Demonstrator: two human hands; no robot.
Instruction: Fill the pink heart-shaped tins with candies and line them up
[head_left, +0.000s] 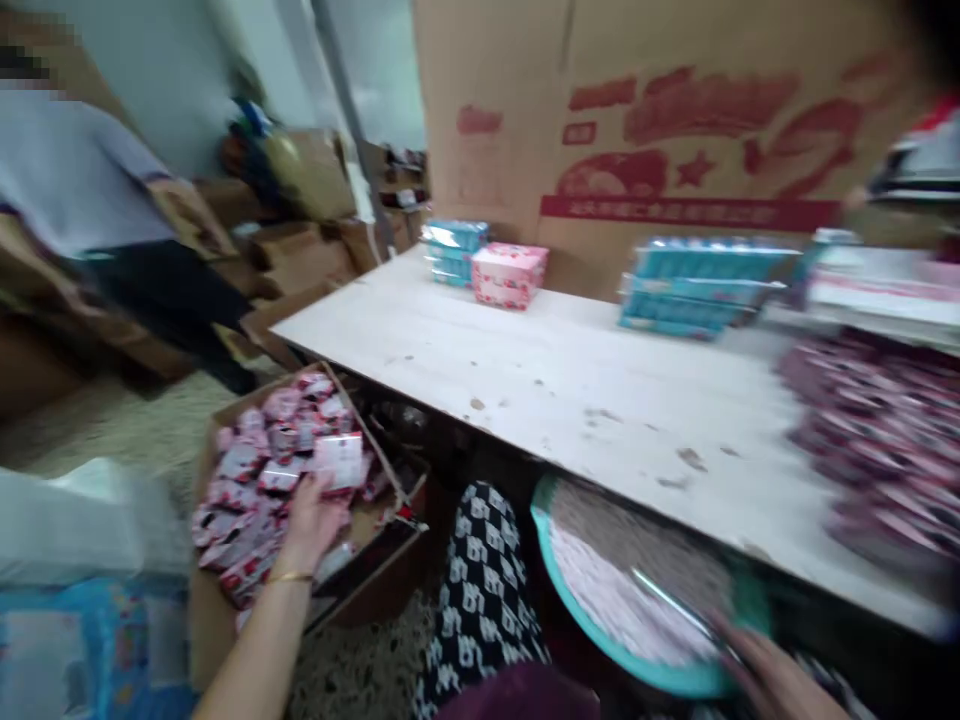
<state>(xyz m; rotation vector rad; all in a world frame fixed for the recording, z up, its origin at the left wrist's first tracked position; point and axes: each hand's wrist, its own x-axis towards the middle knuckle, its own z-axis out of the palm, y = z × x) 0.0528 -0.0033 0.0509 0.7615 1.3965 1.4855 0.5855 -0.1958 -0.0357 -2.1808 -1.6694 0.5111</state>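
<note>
My left hand (313,530), with a thin bracelet at its wrist, reaches into an open cardboard box (206,600) of small pink and white packets (244,460). Its fingers are closed on one packet (340,462), raised slightly above the others. On the other side, my right hand (772,672) grips a slim, shiny metal tool (675,605); blur hides what kind it is. The tool slants over a teal basin (559,580), which holds pale pink powdery or grainy stuff (615,600) and lies partly beneath the table edge.
A white table (570,390) bears blue wrapped packs (690,285), a pink box (510,275) and stacked purple-pink pouches (885,440). Large printed cardboard (675,120) stands behind. A person (97,190) is at the left, near brown cartons (300,265). Blue plastic bags (90,650) lie lower left.
</note>
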